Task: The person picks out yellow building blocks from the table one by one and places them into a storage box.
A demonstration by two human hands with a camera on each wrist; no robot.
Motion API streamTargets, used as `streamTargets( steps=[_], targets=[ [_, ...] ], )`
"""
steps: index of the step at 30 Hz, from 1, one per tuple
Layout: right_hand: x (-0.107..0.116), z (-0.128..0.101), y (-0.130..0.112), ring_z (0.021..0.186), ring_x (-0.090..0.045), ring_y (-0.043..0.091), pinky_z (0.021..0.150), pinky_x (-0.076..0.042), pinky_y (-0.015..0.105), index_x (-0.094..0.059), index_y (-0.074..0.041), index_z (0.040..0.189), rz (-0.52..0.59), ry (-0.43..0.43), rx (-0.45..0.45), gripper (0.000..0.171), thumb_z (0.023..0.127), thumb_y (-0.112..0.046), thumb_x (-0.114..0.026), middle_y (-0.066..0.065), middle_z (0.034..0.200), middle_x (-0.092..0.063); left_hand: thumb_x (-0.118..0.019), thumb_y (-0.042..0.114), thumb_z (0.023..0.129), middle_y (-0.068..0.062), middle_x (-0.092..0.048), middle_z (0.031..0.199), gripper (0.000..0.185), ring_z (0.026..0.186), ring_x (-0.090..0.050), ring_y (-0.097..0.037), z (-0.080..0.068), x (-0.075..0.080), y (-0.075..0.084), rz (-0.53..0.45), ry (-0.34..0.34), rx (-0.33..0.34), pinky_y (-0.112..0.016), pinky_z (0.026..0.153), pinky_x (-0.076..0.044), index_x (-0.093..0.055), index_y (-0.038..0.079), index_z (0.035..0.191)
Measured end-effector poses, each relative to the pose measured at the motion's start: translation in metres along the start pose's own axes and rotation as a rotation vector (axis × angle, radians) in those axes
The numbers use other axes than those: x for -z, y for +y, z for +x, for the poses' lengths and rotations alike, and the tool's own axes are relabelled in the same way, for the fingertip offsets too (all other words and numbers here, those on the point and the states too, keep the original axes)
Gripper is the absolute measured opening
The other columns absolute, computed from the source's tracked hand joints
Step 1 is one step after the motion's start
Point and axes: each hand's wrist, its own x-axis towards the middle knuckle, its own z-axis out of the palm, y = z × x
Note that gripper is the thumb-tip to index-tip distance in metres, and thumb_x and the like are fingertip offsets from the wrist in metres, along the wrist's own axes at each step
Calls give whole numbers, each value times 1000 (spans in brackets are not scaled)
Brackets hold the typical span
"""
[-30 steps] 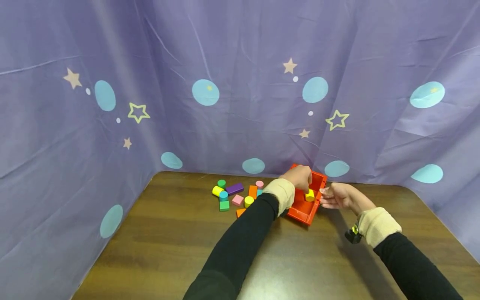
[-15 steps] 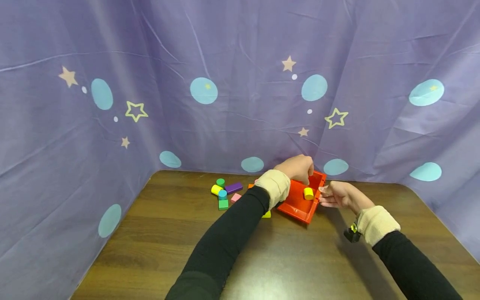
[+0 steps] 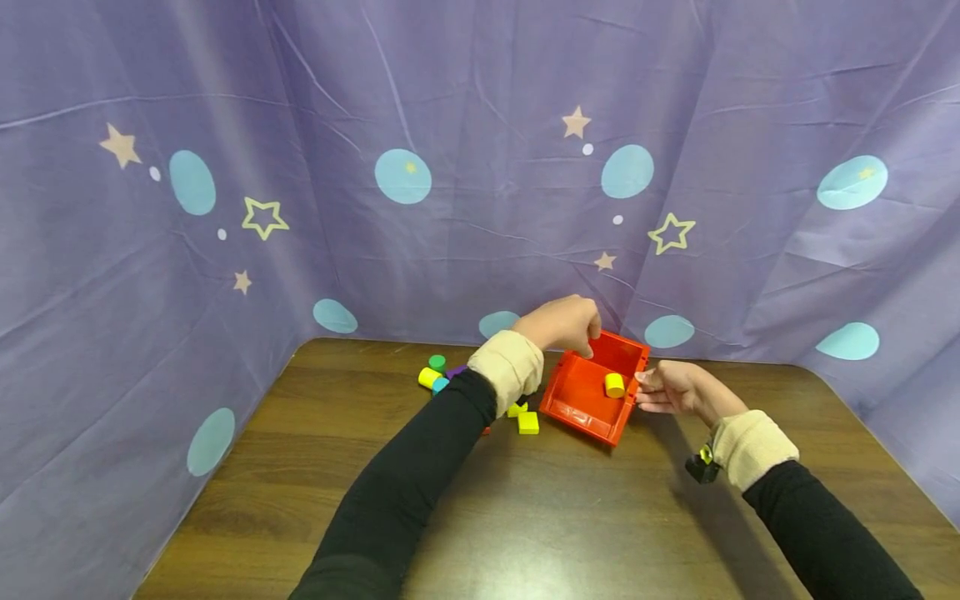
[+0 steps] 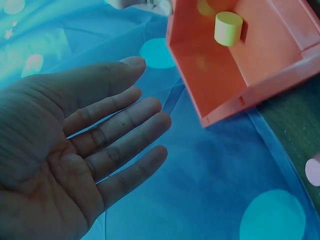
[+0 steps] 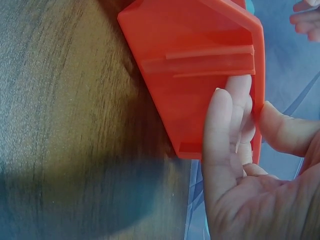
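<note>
A red plastic bin (image 3: 581, 390) stands at the back of the table with a single yellow cylinder block (image 3: 615, 385) inside, near its right wall. My right hand (image 3: 686, 390) pinches that right wall; in the right wrist view the thumb is at the rim and the fingers (image 5: 218, 125) lie against the outer side. Over the bin's back left corner is my left hand (image 3: 558, 323). The left wrist view shows this hand (image 4: 100, 135) holding nothing, fingers extended and apart from the bin.
Left of the bin lie yellow blocks (image 3: 528, 423), a green cylinder (image 3: 437, 362), another yellow cylinder (image 3: 429, 378), a blue cylinder (image 3: 440, 385) and a purple block (image 3: 455, 372). My left sleeve (image 3: 405, 475) covers other blocks. A purple curtain (image 3: 480, 125) hangs behind the table.
My left hand has drawn leftward and up, away from the yellow cylinder in the bin. Its forearm now hides more blocks. The right hand keeps its hold on the bin.
</note>
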Motion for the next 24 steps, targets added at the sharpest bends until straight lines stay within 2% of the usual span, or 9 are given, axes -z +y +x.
streamTargets(
  steps=[5,13,24],
  targets=[
    [1,0,1,76,-67,6,78,-58,24,-54,-16,92,1,-10,-2,20,107,-13,-41,-6,79,-64,-82,19,86,-1,-74,106,27,100,-66,-14,-12,7,-9,-34,1,-11,-26,89,-53,-77,10,111],
    [1,1,0,77,-68,6,80,-58,24,-55,-17,90,0,-3,9,21,107,-14,-43,-7,79,-64,-80,18,88,-5,-74,115,28,103,-66,-15,-33,14,-30,-108,19,18,-30,93,-54,-75,9,114],
    [2,2,2,74,-68,6,79,-58,24,-54,-16,91,25,-14,10,21,107,-13,-43,-6,78,-65,-81,18,87,-5,-73,110,29,99,-66,-17,-58,9,-55,-111,10,46,-33,94,-54,-76,9,115]
  ],
)
